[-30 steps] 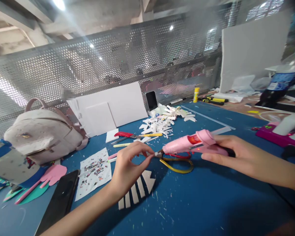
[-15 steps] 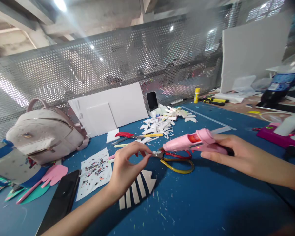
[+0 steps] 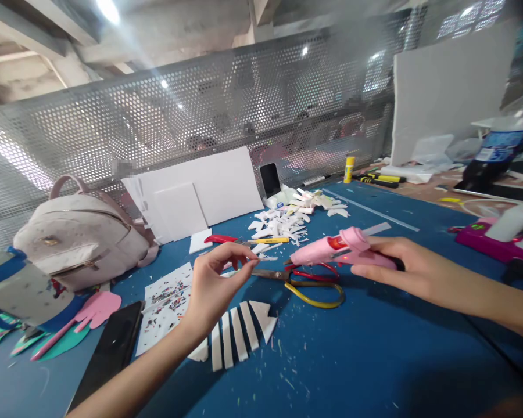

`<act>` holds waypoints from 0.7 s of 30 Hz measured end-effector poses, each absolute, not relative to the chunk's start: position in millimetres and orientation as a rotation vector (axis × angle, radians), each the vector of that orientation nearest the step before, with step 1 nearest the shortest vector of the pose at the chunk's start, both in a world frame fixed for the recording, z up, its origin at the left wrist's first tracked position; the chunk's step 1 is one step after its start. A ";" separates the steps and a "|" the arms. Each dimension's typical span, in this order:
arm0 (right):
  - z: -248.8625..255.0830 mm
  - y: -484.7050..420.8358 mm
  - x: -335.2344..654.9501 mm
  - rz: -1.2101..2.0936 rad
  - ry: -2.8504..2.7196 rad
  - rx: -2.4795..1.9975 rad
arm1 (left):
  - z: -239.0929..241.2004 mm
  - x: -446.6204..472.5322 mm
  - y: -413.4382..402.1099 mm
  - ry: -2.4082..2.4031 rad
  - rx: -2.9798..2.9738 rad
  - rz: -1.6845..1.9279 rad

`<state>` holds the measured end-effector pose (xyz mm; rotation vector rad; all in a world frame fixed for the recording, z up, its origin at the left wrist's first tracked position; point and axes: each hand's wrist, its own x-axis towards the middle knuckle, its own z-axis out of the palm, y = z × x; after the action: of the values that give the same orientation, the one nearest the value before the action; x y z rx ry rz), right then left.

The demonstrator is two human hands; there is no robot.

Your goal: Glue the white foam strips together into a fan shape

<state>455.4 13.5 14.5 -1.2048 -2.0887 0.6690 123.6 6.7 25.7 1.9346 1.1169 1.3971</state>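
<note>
Your right hand (image 3: pixel 401 267) is wrapped around the handle of the pink glue gun (image 3: pixel 331 251), its grip closed on it, holding the gun low over the blue tabletop (image 3: pixel 375 348) with the nozzle pointing left. Your left hand (image 3: pixel 211 284) hovers just left of the nozzle, thumb and forefinger pressed together; whether a tiny bit is pinched between the fingertips (image 3: pixel 251 259) cannot be told. The fingertips and the nozzle are near each other but apart.

Under the gun lie scissors (image 3: pixel 307 281) with red and yellow handle loops, blades pointing left. In front of your left hand sit white foam strips (image 3: pixel 239 334) laid side by side with a triangular piece at the right end. Further back there is a heap of white foam scraps (image 3: pixel 287 217), a red-handled cutter (image 3: pixel 226 239) and white boards (image 3: pixel 200 191) leaning on the perforated metal screen. On the left stand a pale backpack (image 3: pixel 78 232), a speckled sheet of paper (image 3: pixel 168 302), a black phone (image 3: pixel 111 348) and a pink hand-shaped cutout (image 3: pixel 93 310)
</note>
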 end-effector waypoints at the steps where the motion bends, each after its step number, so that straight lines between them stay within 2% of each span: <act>1: 14.7 14.9 455.8 0.657 -2.080 -1.217 | 26.6 124.6 8.6 1.115 1.906 1.398; 5: 13.8 19.5 456.3 0.727 -1.956 -1.262 | 28.4 132.0 17.5 1.094 1.825 1.375; 12: -0.4 49.1 467.8 0.859 -1.360 -1.258 | 20.1 145.0 45.0 1.038 1.941 1.201; 21: -15.8 82.0 495.0 0.860 -0.888 -1.204 | -0.8 186.7 138.5 1.132 2.182 0.937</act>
<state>495.0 82.0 -15.8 -1.2044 -0.8881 0.8596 186.7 138.5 -0.8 2.1818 1.1324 0.9367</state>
